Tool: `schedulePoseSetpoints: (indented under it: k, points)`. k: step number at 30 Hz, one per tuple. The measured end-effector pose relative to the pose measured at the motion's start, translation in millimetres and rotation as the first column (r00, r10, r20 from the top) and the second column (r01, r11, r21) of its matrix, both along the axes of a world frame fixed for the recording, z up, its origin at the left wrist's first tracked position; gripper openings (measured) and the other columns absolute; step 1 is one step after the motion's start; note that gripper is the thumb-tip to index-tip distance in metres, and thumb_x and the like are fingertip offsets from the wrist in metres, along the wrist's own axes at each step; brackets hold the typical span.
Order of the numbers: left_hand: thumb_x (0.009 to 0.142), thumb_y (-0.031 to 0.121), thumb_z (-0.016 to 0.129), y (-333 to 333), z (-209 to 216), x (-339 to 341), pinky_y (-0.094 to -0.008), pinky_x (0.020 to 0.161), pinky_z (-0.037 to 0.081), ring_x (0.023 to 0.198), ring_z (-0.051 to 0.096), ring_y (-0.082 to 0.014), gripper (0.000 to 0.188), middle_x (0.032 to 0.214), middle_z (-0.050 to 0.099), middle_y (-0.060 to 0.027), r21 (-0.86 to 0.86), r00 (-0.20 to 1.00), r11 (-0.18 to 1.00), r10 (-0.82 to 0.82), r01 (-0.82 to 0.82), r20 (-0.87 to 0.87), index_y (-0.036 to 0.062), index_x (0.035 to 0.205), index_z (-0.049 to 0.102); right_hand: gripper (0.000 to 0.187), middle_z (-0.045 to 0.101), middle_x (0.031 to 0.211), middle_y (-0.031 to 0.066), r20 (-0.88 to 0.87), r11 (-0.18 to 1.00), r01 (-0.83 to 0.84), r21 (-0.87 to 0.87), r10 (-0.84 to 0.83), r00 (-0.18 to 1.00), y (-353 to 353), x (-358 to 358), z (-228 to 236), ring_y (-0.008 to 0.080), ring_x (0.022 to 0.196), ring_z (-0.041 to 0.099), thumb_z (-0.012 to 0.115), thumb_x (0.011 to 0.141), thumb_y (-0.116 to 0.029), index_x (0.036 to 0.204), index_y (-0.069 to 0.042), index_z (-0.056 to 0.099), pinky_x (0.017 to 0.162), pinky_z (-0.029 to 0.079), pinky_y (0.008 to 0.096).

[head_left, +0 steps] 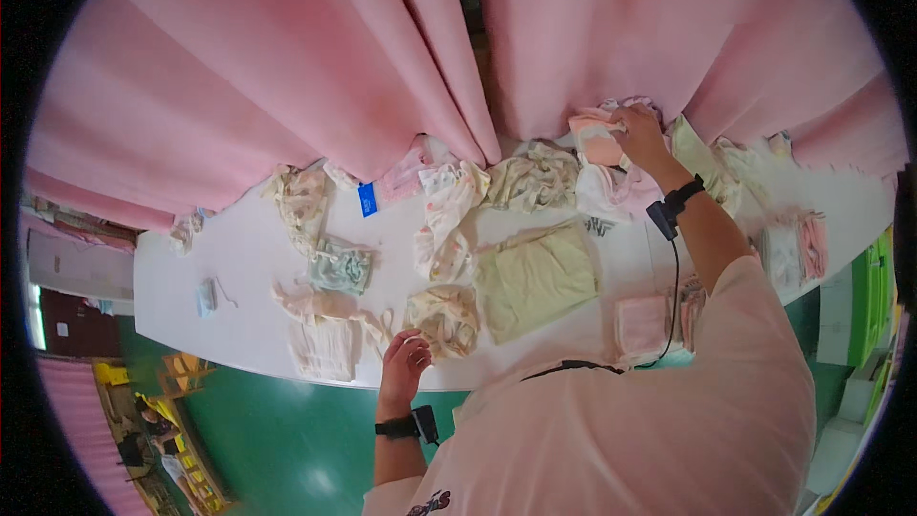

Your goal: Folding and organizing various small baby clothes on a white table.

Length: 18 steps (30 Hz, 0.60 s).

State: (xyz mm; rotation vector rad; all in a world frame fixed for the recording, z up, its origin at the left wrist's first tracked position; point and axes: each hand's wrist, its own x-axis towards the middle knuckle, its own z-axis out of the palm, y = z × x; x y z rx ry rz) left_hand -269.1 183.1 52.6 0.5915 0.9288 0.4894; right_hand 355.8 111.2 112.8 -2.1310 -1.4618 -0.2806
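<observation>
At the far side of the white table, my right hand (642, 137) is closed on a peach and white cloth (600, 145). A white and pink cloth (611, 189) lies just below it. My left hand (406, 355) hovers at the near edge with loosely curled fingers and nothing visible in them. Beside it is a crumpled cream patterned cloth (446, 318). Between the hands a pale green cloth (538, 279) is spread flat. A grey-beige patterned cloth (537, 177) sits crumpled behind it. Black bands with small devices circle both wrists.
Pink curtains (287, 57) hang down along the table's far edge. Folded pink cloths (642, 325) are stacked near right. A light blue folded bundle (340, 268), a cream folded cloth (323, 349) and a small blue card (368, 200) lie left. A cable runs from my right wrist.
</observation>
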Motion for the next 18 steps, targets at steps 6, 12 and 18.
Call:
schedulePoseSetpoints:
  k: [6,12,18]
  points:
    - [0.099,0.01,0.057,7.4,9.6,41.1,-0.0262,0.077,0.052,0.086,0.066,-0.0119,0.026,0.098,0.07,-0.0031,0.101,0.974,0.969,-0.223,0.226,-0.04,0.0089,0.125,0.061,0.021,0.066,0.097,0.0086,-0.411,0.992,0.048,0.12,0.006,0.911,-25.8,-38.9,70.4,0.0193,0.093,0.062,0.073,0.086,-0.006,0.103,-0.006,0.062,0.086,0.049,0.0348]
    - [0.101,0.019,0.059,8.6,51.4,136.5,-0.0352,0.098,0.05,0.12,0.06,-0.0193,0.045,0.134,0.062,-0.0079,0.389,0.744,0.667,-0.664,0.635,-0.076,0.0082,0.144,0.053,0.024,0.063,0.104,0.0006,-0.779,0.908,-0.214,0.36,0.419,0.467,-73.2,-110.4,99.9,0.0118,0.097,0.06,0.072,0.089,-0.002,0.107,-0.006,0.056,0.086,0.05,0.0289]
    - [0.096,0.036,0.066,-34.0,78.0,209.3,-0.0512,0.112,0.042,0.14,0.047,-0.0286,0.064,0.152,0.048,-0.009,0.125,0.57,0.799,-0.519,0.588,0.637,0.0097,0.151,0.044,0.029,0.061,0.104,-0.0011,-0.861,0.841,-0.183,0.509,0.49,-0.139,-117.2,-182.0,77.4,0.0103,0.1,0.061,0.072,0.092,-0.003,0.113,-0.009,0.054,0.085,0.051,0.0273]
